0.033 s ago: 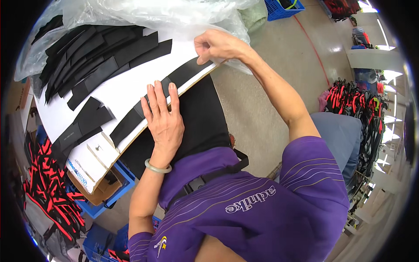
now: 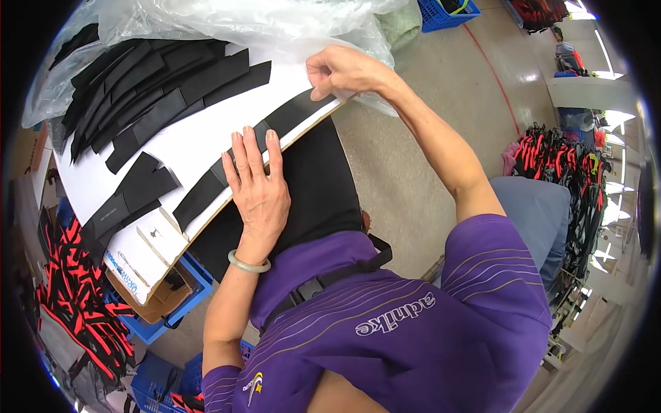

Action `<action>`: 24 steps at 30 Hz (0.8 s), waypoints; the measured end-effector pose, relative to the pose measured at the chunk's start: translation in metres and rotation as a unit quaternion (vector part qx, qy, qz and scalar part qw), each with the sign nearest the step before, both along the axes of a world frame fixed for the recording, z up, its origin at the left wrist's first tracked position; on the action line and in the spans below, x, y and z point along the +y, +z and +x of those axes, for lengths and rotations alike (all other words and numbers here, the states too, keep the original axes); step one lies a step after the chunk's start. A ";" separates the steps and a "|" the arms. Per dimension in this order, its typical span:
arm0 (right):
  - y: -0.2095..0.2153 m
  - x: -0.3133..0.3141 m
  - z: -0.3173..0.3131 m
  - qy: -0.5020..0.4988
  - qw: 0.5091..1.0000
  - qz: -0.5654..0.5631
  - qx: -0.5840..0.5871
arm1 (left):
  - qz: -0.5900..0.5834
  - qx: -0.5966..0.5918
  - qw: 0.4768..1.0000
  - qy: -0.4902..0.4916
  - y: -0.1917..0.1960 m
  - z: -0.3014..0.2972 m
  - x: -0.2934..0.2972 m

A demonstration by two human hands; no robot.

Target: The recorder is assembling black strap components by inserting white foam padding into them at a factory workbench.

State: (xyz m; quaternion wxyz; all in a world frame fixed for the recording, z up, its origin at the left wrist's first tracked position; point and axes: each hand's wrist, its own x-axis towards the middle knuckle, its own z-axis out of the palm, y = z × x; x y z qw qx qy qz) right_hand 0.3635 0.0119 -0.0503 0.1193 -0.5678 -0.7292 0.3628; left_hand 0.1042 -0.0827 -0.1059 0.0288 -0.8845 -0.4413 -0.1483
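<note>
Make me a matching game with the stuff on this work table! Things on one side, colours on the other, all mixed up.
Things:
1. long strip under both hands
2. board the strips lie on
3. bangle on the left wrist
4. crate below the board

Colours:
A. blue
B. pale green
C. black
D. white

Pairs: 1-C, 2-D, 3-B, 4-A

strip [image 2: 268, 138] middle under left hand [image 2: 258, 193], right fingertips [image 2: 318, 93] curled under
</note>
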 end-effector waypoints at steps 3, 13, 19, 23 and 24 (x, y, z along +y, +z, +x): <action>0.003 0.002 0.000 0.000 1.000 -0.007 0.007 | -0.005 -0.004 1.000 -0.001 0.001 -0.001 0.001; -0.008 -0.005 0.005 -0.067 0.991 -0.052 0.099 | -0.042 -0.112 0.993 -0.015 0.014 -0.005 0.010; 0.003 -0.006 -0.008 -0.053 0.987 -0.084 0.130 | -0.189 -0.267 0.944 -0.045 0.048 -0.031 0.017; 0.017 -0.022 -0.005 -0.149 0.965 -0.094 0.195 | -0.166 -0.191 0.965 -0.072 0.115 -0.097 0.035; 0.018 -0.025 -0.008 -0.167 0.953 -0.085 0.239 | -0.086 -0.137 0.985 -0.059 0.127 -0.124 0.049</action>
